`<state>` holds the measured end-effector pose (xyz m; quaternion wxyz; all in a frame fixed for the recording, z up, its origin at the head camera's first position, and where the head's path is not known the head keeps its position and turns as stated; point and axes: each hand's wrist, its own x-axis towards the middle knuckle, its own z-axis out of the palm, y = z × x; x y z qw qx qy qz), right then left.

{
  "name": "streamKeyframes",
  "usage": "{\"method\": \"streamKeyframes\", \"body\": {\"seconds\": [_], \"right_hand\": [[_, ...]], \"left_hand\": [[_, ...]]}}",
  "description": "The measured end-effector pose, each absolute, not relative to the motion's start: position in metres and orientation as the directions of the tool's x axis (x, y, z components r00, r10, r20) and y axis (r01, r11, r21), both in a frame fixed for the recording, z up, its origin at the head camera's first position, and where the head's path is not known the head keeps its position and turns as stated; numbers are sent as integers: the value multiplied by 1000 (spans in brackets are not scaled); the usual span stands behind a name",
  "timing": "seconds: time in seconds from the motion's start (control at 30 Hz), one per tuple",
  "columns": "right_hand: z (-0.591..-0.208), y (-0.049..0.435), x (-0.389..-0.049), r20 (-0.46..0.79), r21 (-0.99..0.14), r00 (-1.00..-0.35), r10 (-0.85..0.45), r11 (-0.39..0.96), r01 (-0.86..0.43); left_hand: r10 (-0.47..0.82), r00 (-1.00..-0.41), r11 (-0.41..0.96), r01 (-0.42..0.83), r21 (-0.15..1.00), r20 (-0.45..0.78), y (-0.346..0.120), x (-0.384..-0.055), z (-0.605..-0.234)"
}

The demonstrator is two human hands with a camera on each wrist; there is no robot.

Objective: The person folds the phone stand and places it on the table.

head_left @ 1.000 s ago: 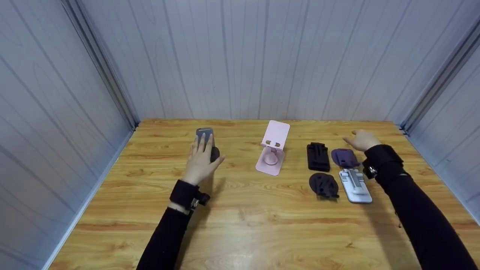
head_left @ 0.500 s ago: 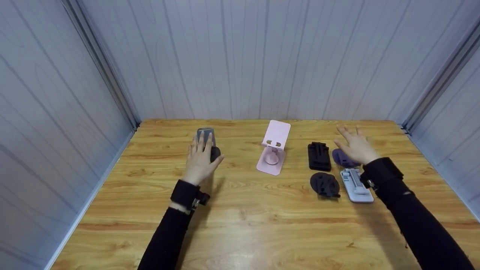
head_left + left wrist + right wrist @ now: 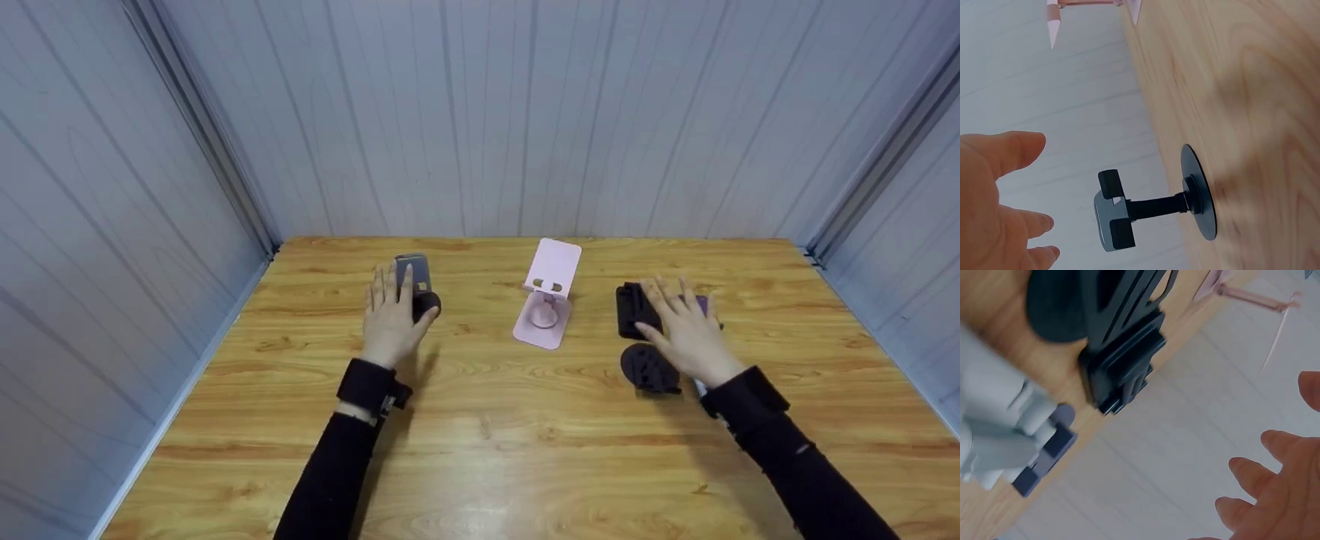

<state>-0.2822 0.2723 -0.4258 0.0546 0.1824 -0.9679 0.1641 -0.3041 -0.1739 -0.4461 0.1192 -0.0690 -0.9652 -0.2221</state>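
Note:
My left hand is held with fingers spread behind an unfolded black phone stand. In the left wrist view that stand rises from a round base, and the fingers are apart from it. My right hand, fingers straight and spread, hovers over a group of folded phone stands at the right. Below and around it are a black rectangular one, a black round-based one, a purple one and a white one. In the head view, the hand and wrist hide most of the purple and white stands.
An unfolded pink phone stand stands between the two hands, toward the back of the wooden table. Pale panel walls rise behind the table and at both sides.
My right hand has moved left and toward me, from beyond the purple stand to above the folded group, its fingers spreading. My left hand has drawn back slightly from the black stand.

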Motion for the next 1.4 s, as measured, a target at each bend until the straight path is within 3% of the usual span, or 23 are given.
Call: {"method": "streamKeyframes", "body": {"seconds": [0.3, 0.67, 0.9, 1.17, 1.4], "right_hand": [[-434, 238, -258, 240, -296, -892, -382, 847, -442], [-442, 214, -255, 272, -287, -863, -426, 820, -496], [-444, 206, -253, 243, -321, -869, -431, 810, -491], [-446, 202, -252, 241, -353, -866, -439, 791, -500], [-447, 198, -251, 238, -358, -863, -445, 786, -504]], "left_hand": [[68, -980, 849, 155, 505, 185, -183, -315, -447], [106, -975, 626, 217, 749, 194, -198, -327, -456], [75, -985, 521, 170, 837, 153, -204, -332, -458], [34, -999, 284, -6, 959, -16, -206, -336, -456], [-10, -986, -117, -163, 980, -166, -201, -343, -461]]}}
